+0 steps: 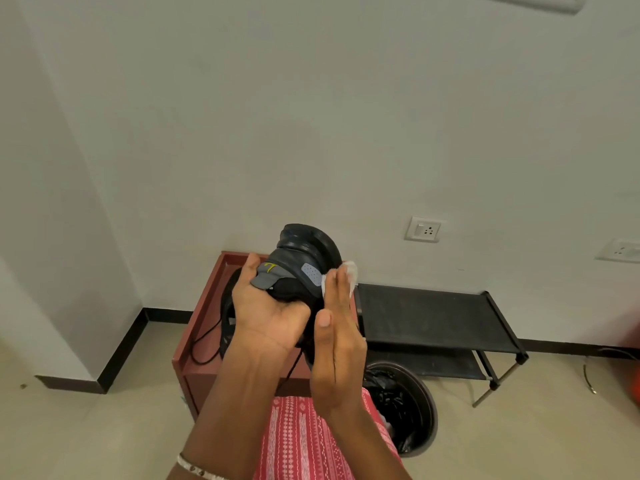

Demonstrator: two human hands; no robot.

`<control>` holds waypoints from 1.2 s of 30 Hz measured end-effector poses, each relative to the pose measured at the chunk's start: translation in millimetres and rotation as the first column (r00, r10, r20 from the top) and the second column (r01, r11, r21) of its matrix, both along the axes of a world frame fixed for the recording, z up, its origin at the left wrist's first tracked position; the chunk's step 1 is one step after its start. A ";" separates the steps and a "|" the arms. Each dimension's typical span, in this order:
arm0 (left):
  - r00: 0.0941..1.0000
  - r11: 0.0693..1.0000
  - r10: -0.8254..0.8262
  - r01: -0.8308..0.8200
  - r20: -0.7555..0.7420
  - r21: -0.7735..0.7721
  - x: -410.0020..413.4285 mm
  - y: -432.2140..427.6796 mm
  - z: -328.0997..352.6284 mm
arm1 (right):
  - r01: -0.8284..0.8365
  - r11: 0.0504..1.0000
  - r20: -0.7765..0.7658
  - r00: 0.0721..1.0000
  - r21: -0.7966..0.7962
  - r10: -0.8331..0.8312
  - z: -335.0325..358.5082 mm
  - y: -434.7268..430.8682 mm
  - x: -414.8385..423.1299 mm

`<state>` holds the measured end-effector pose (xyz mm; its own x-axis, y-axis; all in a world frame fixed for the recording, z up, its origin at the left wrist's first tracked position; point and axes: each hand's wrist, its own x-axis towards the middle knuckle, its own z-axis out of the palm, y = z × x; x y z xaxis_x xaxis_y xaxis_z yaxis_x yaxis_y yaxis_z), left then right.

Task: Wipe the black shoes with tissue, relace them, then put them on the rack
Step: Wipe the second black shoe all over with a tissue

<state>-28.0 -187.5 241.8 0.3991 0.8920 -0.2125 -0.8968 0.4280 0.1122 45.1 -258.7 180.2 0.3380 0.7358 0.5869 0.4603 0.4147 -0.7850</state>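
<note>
head view: gripping black shoe (304,258) in curled left hand (268,306), holding it raised, sole facing away, over red-brown box (197,386) and left of black rack (429,317); pressing white tissue (350,273) against shoe's side with flat, straight-fingered right hand (337,344).

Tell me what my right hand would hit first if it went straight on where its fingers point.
The right hand presses the tissue flat against the black shoe. Straight on, it would likely slide along the shoe's side and then meet the white wall; depth is unclear.
</note>
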 end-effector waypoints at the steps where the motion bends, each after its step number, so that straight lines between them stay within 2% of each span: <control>1: 0.999 0.999 -0.037 0.037 -0.035 0.017 2.2 -4.2 3.0 | 0.003 1.000 -0.021 1.000 0.013 -0.003 10.1 3.9 -1.7; 4: 0.993 0.994 -0.092 0.096 -0.074 0.046 4.0 -13.1 11.6 | 0.002 0.999 0.045 0.999 0.049 -0.005 33.6 15.4 -0.9; 8: 0.998 0.999 -0.039 0.040 -0.056 0.013 -1.2 -5.0 14.5 | -0.020 0.995 0.177 0.984 0.095 0.003 27.3 17.2 6.5; 11: 1.000 0.999 0.028 -0.028 0.012 -0.041 -6.4 0.2 15.9 | 0.000 0.999 0.145 0.989 0.043 -0.006 2.2 5.6 8.0; 13: 0.998 0.997 0.058 -0.055 0.034 -0.062 -9.9 2.3 13.3 | 0.012 1.000 0.054 0.998 0.012 -0.012 -11.4 -3.7 6.0; 17: 1.000 0.997 0.026 -0.026 0.002 -0.072 -5.5 0.9 7.0 | 0.134 0.991 -0.065 0.989 0.003 -0.133 -10.4 -6.8 -4.8; 20: 0.999 0.999 0.018 -0.019 -0.040 -0.029 -0.1 1.4 3.7 | 0.195 0.978 -0.029 0.981 0.071 -0.193 7.7 2.6 -10.3; 24: 0.997 1.000 -0.018 0.018 -0.081 0.001 -2.7 3.9 0.7 | 0.153 0.972 0.096 0.980 0.181 -0.172 29.0 11.8 -12.2; 27: 0.998 1.000 0.002 -0.003 -0.057 -0.028 -5.4 4.4 3.6 | 0.140 0.957 0.149 0.972 0.254 -0.181 20.6 10.8 -5.5; 29: 0.998 0.997 0.038 -0.041 -0.043 -0.071 -6.9 5.9 3.3 | 0.167 0.956 0.125 0.972 0.240 -0.201 4.3 6.3 2.4; 32: 0.997 0.991 0.071 -0.070 0.005 -0.117 -8.7 12.1 -0.7 | 0.217 0.968 0.052 0.973 0.128 -0.225 -15.7 -2.7 11.9; 36: 0.999 0.995 0.049 -0.049 -0.001 -0.089 0.6 11.0 0.8 | 0.232 0.969 0.002 0.972 0.081 -0.233 -2.0 2.8 20.7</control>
